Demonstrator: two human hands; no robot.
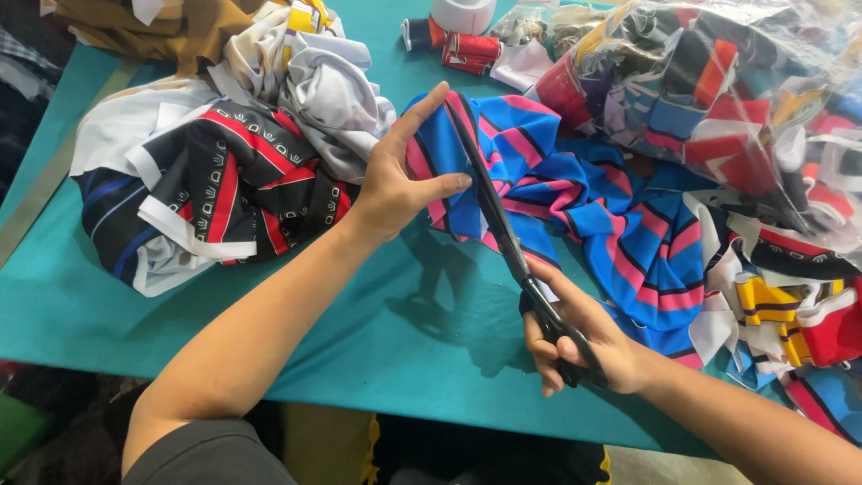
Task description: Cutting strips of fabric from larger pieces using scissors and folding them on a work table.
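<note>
Nearest, right hand (pixel 584 346) grips black scissors (pixel 503 224), blades running toward 11 o'clock along blue-pink striped cloth (pixel 620 224); left hand (pixel 400 175) pinches that cloth, fingers (pixel 422 112) partly spread, above the teal worktop (pixel 359 332).

Smooth striped cloth (pixel 620 224), dark metal scissors (pixel 503 224)

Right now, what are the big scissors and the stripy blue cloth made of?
The scissors look like dark metal: long, thin, stiff blades, with black handles in the right hand, possibly plastic or coated. The blue, pink and black striped cloth, held by the left hand, looks like smooth, slightly shiny synthetic knit; it folds softly.
</note>
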